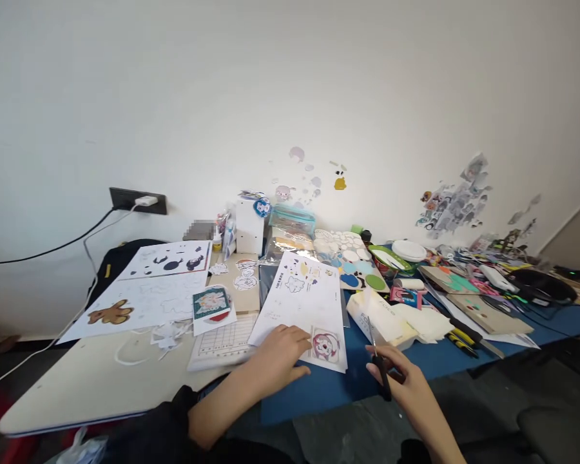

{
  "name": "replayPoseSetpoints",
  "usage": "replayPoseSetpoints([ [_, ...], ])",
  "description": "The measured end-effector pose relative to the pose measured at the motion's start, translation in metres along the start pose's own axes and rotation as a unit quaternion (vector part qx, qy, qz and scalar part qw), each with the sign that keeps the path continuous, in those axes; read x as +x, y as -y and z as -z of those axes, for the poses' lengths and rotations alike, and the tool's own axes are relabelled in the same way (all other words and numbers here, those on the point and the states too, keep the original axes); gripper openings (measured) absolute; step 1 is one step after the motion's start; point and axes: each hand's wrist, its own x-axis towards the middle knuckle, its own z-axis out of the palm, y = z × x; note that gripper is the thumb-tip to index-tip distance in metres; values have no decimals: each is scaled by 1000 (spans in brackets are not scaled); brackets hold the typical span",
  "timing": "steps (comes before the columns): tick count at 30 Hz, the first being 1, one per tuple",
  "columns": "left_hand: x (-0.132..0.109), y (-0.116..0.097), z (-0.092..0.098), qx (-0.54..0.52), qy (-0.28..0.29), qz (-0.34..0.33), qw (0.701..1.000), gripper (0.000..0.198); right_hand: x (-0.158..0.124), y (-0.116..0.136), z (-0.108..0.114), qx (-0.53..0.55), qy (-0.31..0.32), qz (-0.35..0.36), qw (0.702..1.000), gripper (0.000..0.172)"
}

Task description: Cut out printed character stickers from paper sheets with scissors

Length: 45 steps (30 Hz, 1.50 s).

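Note:
My left hand (281,356) rests on the lower part of a white printed sheet (302,306), fingers laid over the paper and thumb apart. Just right of those fingers, a small pink-and-white cartoon picture (325,345) lies at the sheet's bottom corner. In my right hand (410,381) is a pair of black-handled scissors (381,372), its blades pointing up and away from me. The scissors are over the blue tabletop (328,394), in front of a pale yellow tissue pack (381,317). Whether the blades are fully closed is hard to make out.
Left stands a beige board (82,380) with paper scraps (171,335) and drawing sheets (169,296). Behind the sheet are a clear zip bag (292,225) and felt-like cutouts (348,248). Yellow-black tools (464,335) and crowded craft items lie right. Stickers (454,203) dot the wall.

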Motion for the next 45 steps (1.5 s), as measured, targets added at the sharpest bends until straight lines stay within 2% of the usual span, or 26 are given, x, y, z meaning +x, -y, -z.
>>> replayPoseSetpoints([
  [3, 13, 15, -1, 1, 1, 4, 1000, 36, -6, -8, 1, 20, 1, -10, 1000, 38],
  [7, 15, 20, 0, -3, 13, -6, 1000, 26, -9, -15, -4, 30, 14, -3, 999, 42],
  [10, 15, 18, -2, -5, 12, -17, 1000, 22, -9, -18, -7, 38, 12, -8, 999, 45],
  [12, 14, 16, -3, -3, 3, -16, 1000, 28, -10, -20, -7, 45, 10, -14, 999, 44],
  [15, 13, 12, -8, 10, -20, 2, 1000, 35, -12, -23, -6, 62, 8, -20, 998, 42],
  [21, 9, 6, -19, 29, -63, 34, 997, 35, -18, -29, -3, 93, -6, -38, 995, 40],
  [29, 8, -2, -22, 35, -73, 64, 995, 28, -19, -29, -5, 73, -6, -22, 997, 42],
  [36, 7, -12, -13, -8, -86, 100, 991, 14, -18, -33, -5, 66, 11, -35, 997, 38],
  [38, 5, -13, -8, -21, -93, 83, 992, 12, -18, -34, -4, 77, 12, -40, 996, 37],
  [41, 1, -15, -3, -2, -137, 8, 991, 21, -17, -36, -4, 122, 17, -54, 991, 38],
  [45, -1, -16, 0, 46, -184, -50, 981, 27, -11, -36, -5, 175, 59, -70, 980, 37],
])
